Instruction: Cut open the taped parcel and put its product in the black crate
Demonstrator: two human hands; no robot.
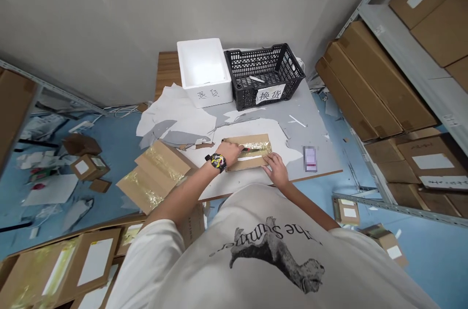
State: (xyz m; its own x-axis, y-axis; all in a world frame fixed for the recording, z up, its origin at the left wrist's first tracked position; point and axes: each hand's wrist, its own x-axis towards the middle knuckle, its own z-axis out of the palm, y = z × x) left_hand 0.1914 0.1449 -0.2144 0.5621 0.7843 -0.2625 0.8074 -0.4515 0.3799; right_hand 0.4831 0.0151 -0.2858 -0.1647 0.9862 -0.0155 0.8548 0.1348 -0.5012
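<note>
A small cardboard box (237, 165) with shiny clear tape across its top lies on the table in front of me. My left hand (229, 152), with a colourful watch at the wrist, is closed around a utility knife (246, 149) with red and black parts showing. The knife points right along the taped top; whether its blade is in the tape is hard to see. My right hand (276, 168) grips the box's near right corner, fingers on top. An opened cardboard carton (157, 172) with taped flaps stands to the left of the table, by my left forearm.
At the table's back stand a white foam box (208, 97) and a black plastic crate (252, 97). A phone-like, blurred rectangle (310, 159) lies at the right. Shelves of cartons (380, 80) rise on the right; more cartons (89, 260) crowd the lower left.
</note>
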